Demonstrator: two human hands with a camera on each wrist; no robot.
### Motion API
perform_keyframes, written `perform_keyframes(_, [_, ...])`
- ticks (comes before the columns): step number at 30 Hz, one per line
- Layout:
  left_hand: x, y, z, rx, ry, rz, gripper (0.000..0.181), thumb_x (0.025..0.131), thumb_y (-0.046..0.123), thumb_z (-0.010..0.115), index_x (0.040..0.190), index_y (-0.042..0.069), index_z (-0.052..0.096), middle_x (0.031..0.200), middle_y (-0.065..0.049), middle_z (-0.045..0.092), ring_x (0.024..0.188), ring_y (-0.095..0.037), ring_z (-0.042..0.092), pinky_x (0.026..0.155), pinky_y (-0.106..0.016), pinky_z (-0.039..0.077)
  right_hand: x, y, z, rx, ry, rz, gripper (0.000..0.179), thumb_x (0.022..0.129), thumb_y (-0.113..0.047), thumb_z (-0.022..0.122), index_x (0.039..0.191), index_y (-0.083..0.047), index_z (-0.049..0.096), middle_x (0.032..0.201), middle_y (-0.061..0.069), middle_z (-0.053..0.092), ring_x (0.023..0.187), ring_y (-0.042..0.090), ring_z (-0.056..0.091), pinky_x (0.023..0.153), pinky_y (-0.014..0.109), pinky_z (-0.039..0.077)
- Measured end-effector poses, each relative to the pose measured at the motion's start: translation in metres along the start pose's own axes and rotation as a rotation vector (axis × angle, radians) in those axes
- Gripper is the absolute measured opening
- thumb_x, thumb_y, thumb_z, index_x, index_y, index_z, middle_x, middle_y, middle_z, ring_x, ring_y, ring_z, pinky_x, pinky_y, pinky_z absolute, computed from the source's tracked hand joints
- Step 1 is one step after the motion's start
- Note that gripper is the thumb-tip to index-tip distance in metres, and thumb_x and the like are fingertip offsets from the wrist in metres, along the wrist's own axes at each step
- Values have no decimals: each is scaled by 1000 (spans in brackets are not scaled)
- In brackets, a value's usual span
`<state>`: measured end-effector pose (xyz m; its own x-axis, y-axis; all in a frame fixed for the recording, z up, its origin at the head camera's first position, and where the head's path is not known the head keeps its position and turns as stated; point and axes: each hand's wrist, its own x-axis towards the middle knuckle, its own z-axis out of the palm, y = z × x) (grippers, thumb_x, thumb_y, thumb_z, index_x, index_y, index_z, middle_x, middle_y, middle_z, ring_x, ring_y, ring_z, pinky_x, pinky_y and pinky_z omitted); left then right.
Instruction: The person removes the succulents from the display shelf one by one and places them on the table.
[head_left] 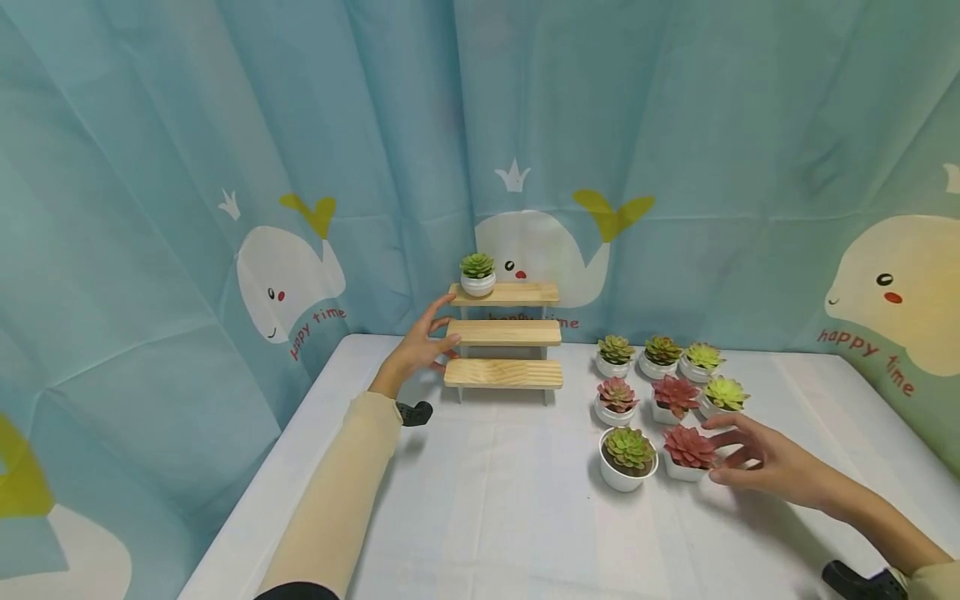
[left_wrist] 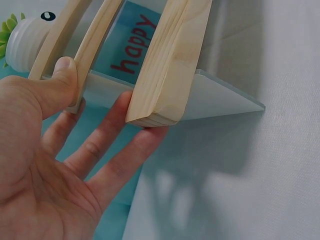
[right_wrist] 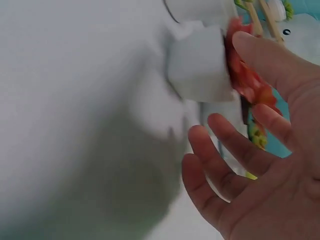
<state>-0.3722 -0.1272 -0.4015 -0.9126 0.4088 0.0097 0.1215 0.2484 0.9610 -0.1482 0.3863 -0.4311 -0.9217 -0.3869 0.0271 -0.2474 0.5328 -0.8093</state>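
Observation:
A small three-tier wooden display stand [head_left: 504, 333] stands at the back of the table. My left hand [head_left: 416, 346] holds its left end; in the left wrist view the thumb [left_wrist: 65, 82] lies on the middle board and other fingers touch the lowest board [left_wrist: 167, 75]. On the top tier sits a green potted succulent [head_left: 477, 275]. At the right, my right hand [head_left: 776, 462] reaches beside a red succulent in a white square pot [head_left: 688, 454], its fingers loosely bent and spread. In the right wrist view the thumb overlaps the red leaves [right_wrist: 247, 75]; contact is unclear.
Several more potted succulents stand in rows at the right, among them a green one in a round white pot [head_left: 627, 458] and a darker red one [head_left: 675, 397]. A blue curtain [head_left: 405, 150] with whale prints hangs behind the white table [head_left: 517, 517].

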Motion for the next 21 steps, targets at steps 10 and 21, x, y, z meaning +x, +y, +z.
perform_keyframes(10, [2,-2,1,6,5,0,76,104,15,64,159,51,25,168,-14,24,88,-33,72,74,-60,58,-1,-15,-38,-76,-28,-59,50,98,-2,70,141,-8,45,121,-15,67,98,11,70,74,29,58])
perform_keyframes(21, [-1,1,2,10,2,-3,76,104,15,63,160,50,23,168,-15,21,91,-39,71,76,-60,58,19,-49,-61,-189,101,-97,50,94,-3,75,136,-10,50,117,-12,69,102,5,68,72,29,59])
